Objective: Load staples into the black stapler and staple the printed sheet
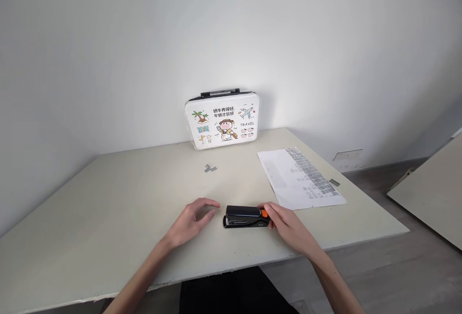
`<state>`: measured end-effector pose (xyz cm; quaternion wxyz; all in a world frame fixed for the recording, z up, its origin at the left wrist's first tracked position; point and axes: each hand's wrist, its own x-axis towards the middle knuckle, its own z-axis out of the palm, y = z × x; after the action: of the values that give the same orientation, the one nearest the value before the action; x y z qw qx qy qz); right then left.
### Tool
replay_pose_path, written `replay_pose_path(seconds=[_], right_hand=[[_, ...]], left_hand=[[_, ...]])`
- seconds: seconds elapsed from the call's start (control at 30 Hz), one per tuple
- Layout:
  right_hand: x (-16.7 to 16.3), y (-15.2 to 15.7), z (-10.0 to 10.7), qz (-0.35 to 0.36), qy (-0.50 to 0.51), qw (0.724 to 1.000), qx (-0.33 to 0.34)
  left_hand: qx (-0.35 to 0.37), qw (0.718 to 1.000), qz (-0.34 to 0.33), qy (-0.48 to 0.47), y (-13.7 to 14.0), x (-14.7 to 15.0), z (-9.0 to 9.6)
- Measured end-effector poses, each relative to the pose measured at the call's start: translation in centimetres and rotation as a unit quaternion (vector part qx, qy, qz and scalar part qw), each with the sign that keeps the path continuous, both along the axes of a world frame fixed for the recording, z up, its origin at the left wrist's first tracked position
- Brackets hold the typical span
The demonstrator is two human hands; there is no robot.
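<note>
A black stapler (242, 215) with an orange patch at its back end lies on its base near the front of the table, its nose to the left. My right hand (285, 222) grips the rear end between thumb and fingers; some of those fingers are hidden behind the stapler. Just left of the nose is my left hand (191, 220), with thumb and forefinger apart and nothing between them. It does not touch the stapler.
The pale table (119, 208) reaches back to the wall. A white case (205, 133) with cartoon prints and a black handle leans there. Printed paper (285, 179) lies at right. Grey tape pieces (210, 168) mark the middle, and another tape strip (334, 182) the right edge.
</note>
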<state>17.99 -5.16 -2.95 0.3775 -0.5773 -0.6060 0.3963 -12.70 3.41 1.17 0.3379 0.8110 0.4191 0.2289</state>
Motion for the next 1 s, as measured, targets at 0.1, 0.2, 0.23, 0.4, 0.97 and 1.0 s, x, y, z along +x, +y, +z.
replay_pose_path(seconds=[0.1,0.2,0.23,0.4,0.97,1.0], right_hand=[[-0.2,0.1,0.0,-0.002,0.002,1.000,0.000],[-0.4,0.1,0.0,-0.004,-0.002,1.000,0.010],[-0.5,0.2,0.0,-0.007,-0.005,1.000,0.013],[-0.6,0.1,-0.4,-0.010,-0.022,0.999,0.034],[-1.4,-0.7,0.0,-0.015,-0.095,0.976,0.194],[-1.6,-0.6,0.1,-0.021,-0.112,0.960,0.255]], left_hand=[[0.000,1.000,0.008,0.012,-0.3,-0.4,-0.1],[0.012,1.000,0.018,0.014,-0.8,-0.8,-0.2],[0.021,0.999,0.022,0.010,-0.9,-0.8,-0.2],[0.065,0.998,-0.012,-0.015,-1.8,0.5,0.0],[-0.221,0.908,0.194,-0.299,-4.7,1.0,-0.3],[-0.279,0.866,0.208,-0.359,-4.7,1.3,-0.3]])
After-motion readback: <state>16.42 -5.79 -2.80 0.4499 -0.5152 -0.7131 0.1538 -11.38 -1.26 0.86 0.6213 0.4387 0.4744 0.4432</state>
